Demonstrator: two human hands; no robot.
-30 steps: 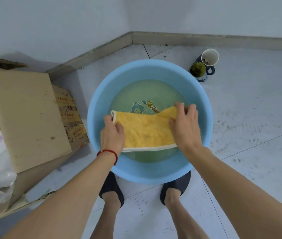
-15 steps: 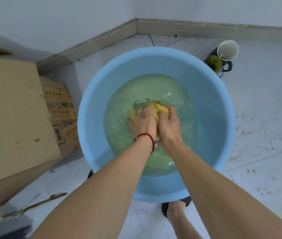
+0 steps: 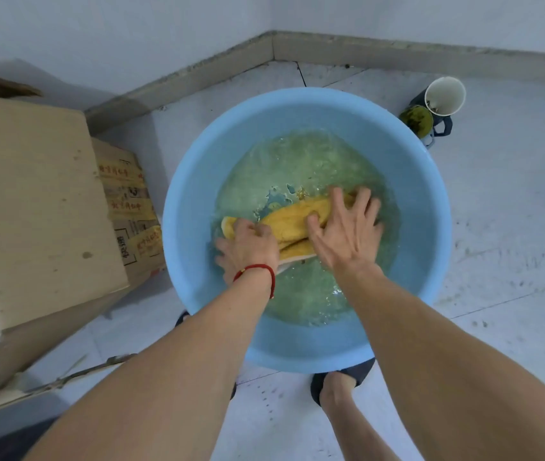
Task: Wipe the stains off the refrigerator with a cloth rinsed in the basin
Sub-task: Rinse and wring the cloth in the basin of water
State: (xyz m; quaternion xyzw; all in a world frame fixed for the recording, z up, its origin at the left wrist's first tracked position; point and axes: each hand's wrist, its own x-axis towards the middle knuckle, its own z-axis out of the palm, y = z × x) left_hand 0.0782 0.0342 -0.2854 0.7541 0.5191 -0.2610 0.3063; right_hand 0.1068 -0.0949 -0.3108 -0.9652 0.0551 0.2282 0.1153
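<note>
A round light-blue basin [image 3: 194, 194] stands on the floor in front of me, holding rippling greenish water. A yellow cloth [image 3: 292, 216] lies stretched out in the water, folded lengthwise. My left hand [image 3: 248, 247], with a red string on its wrist, grips the cloth's left end with curled fingers. My right hand [image 3: 347, 231] lies on the cloth's right part, fingers spread and bent down over it, thumb on the cloth's middle. No refrigerator is in view.
An open cardboard box [image 3: 31, 201] with printed labels stands close to the basin's left. A white cup [image 3: 444, 96] and a green-filled dark mug [image 3: 419, 119] sit on the floor at the back right. My feet in dark slippers [image 3: 347, 377] are under the basin's near edge. A wall corner lies behind.
The cloth was held spread above the water, then bunched between both hands in the water; now it is pulled out lengthwise, with my hands apart and the water churning.
</note>
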